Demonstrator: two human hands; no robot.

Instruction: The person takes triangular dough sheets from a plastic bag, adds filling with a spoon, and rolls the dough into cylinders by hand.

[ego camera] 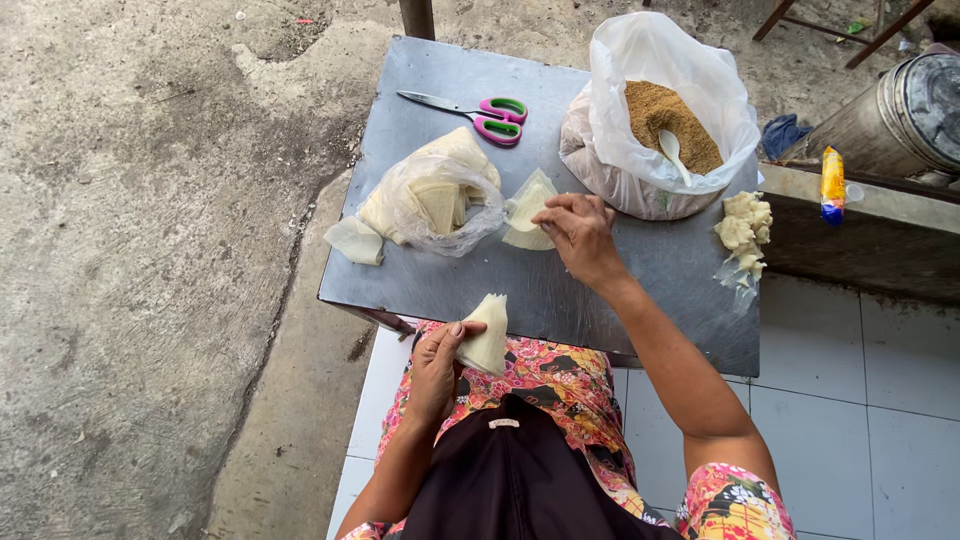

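While my left hand pinches a folded stack of pale wrappers just off the near edge of the metal table, thumb and fingers clamped on its lower corner, the stack stands upright over my lap. My right hand reaches onto the tabletop, fingertips drawn together on a loose pile of wrappers lying flat near the middle.

Just left of that pile, touching or nearly so: a clear plastic bag of more wrappers, mouth open toward my right hand. One stray wrapper pokes out by the table's left edge. Open steel runs along the near edge, between my two hands and off to the right.

Behind the pile sits a big white bag of brown crumbs with a spoon stuck in it, close to my right hand's knuckles. Scissors with pink and green handles lie at the far side, well apart. A lump of pale dough on plastic sits at the right edge. Beyond that, a ledge holds a yellow packet and a metal drum.
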